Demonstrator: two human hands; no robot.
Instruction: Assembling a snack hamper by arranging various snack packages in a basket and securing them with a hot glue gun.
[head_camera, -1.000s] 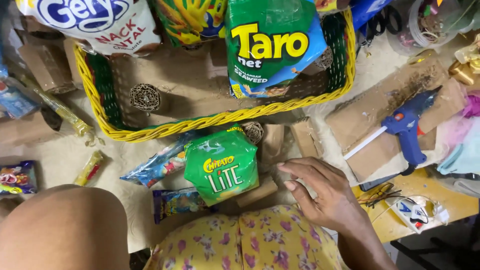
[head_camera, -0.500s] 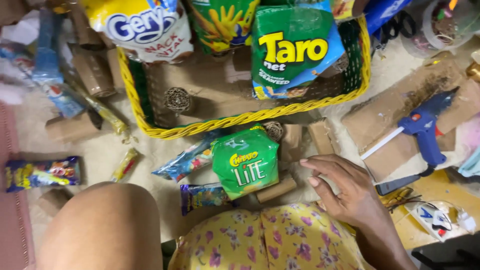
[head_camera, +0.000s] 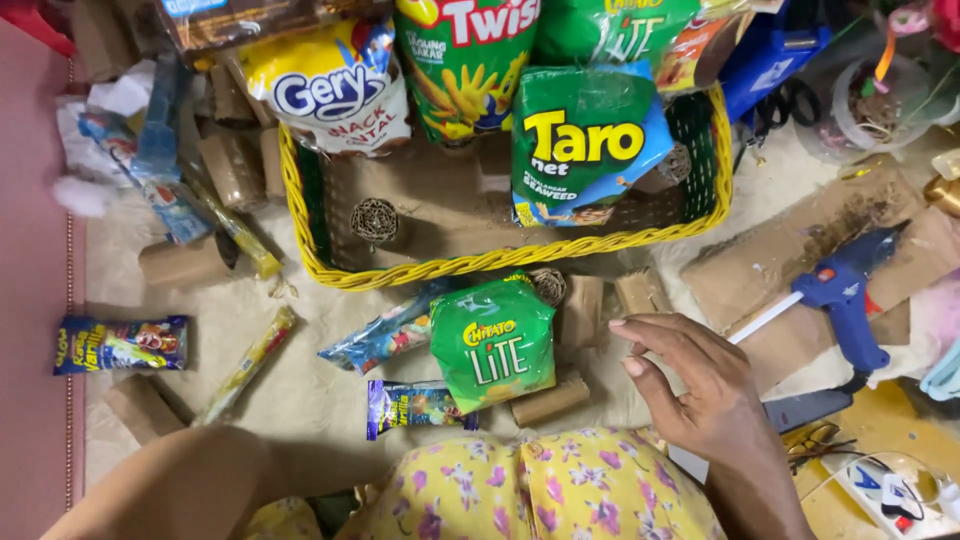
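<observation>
My right hand (head_camera: 690, 390) hovers palm down over the paper-covered floor, fingers apart, holding nothing. Its fingertips are close to a short cardboard roll (head_camera: 640, 292). To its left lies a green snack bag (head_camera: 495, 345), with another cardboard roll (head_camera: 550, 400) just below it. A yellow wicker basket (head_camera: 500, 262) stands beyond and holds a green snack bag (head_camera: 580, 150), a white snack bag (head_camera: 330, 95) and a green-and-yellow one (head_camera: 465, 70). My left hand is out of view; only bare skin shows at the lower left.
A blue glue gun (head_camera: 845, 295) rests on a cardboard sheet (head_camera: 790, 260) right of my hand. Blue wrappers (head_camera: 390, 330) (head_camera: 410, 405), a yellow stick pack (head_camera: 250, 360) and a blue wafer pack (head_camera: 120, 343) lie at left. A power strip (head_camera: 890, 490) sits lower right.
The view has swung left, showing more floor and wrappers on that side. My right hand has drawn slightly right of the green bag, its fingers more spread.
</observation>
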